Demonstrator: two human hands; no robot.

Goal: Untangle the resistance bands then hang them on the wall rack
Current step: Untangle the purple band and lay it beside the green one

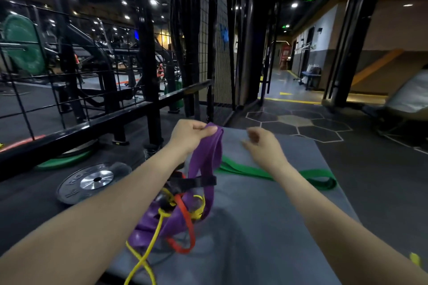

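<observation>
Above the grey mat [266, 215], my left hand [188, 135] pinches the purple band [209, 157], which hangs down into the tangle [178, 210] below; my right hand [264, 148], loosely open, hovers beside it.

2 hands; 1 purple band [209, 157], 1 green band [275, 172], 1 red tube [187, 222], 1 yellow tube [150, 245]; 1 grey weight plate [90, 183], 1 green plate [64, 161], lower left.
</observation>
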